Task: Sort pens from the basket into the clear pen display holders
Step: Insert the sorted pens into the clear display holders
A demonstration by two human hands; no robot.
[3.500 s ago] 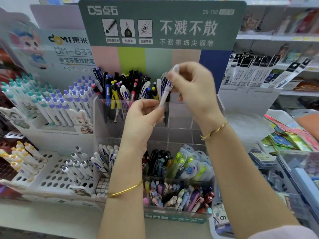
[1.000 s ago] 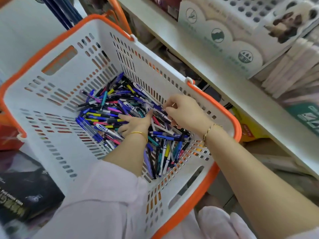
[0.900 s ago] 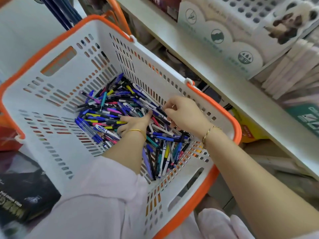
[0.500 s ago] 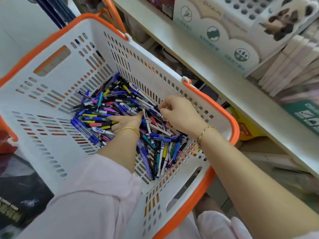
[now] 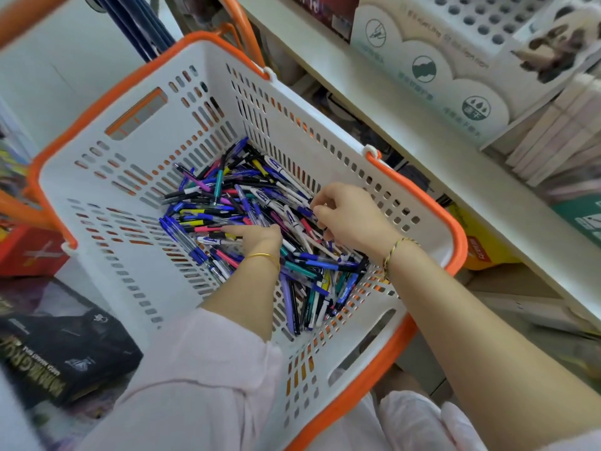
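The head view looks down into a white slotted basket [image 5: 227, 92] with an orange rim and orange handles, which fills the middle of the scene. A loose pile of pens [image 5: 234, 203] lies on its floor, spread from the middle toward the near right corner, in blue, black, white, purple, teal, pink and yellow, crossing one another at all angles. Both hands are inside the basket, on the pile and close together but not touching. The left hand [image 5: 257, 237] rests on the pens with its forefinger stretched out to the left. Its other fingers are hidden under the back of the hand, so whether it holds a pen cannot be told. A gold bangle [image 5: 263, 257] sits on that wrist, and a pale pink sleeve [image 5: 195, 369] covers the arm nearer the camera. The right hand [image 5: 348, 216] is just to the right of it, fingers bent, tips down among white and blue pens. Whether they pinch one cannot be told. A braided bracelet [image 5: 398, 249] circles the right wrist. To the right of the basket runs a white shelf [image 5: 422, 131] carrying a white cardboard display stand [image 5: 439, 43] with round holes. A black box [image 5: 65, 346] lies at the near left, with a red box [image 5: 29, 252] beyond it.
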